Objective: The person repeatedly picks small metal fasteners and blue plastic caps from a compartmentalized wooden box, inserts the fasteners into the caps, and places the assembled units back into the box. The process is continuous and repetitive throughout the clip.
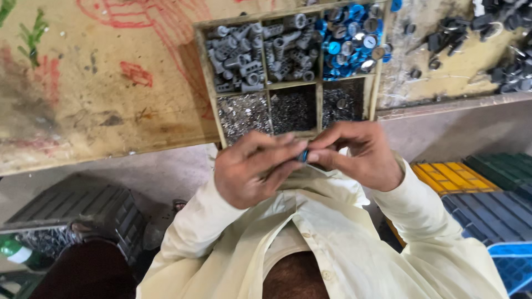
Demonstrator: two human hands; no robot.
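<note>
My left hand (252,169) and my right hand (360,152) meet in front of my chest, just below the table edge. Between their fingertips they pinch a small blue and grey part (302,155), mostly hidden by the fingers. Right above the hands sits a wooden compartment tray (206,66). Its upper cells hold grey plastic pieces (238,55) and blue round caps (349,39). Its lower cells hold small metal bits (244,113).
The tray rests on a worn wooden table (100,99) with red and green scribbles. Dark loose parts (499,33) lie at the table's far right. A grey crate (72,210) stands at lower left. Yellow, green and blue crates (476,194) stand at right.
</note>
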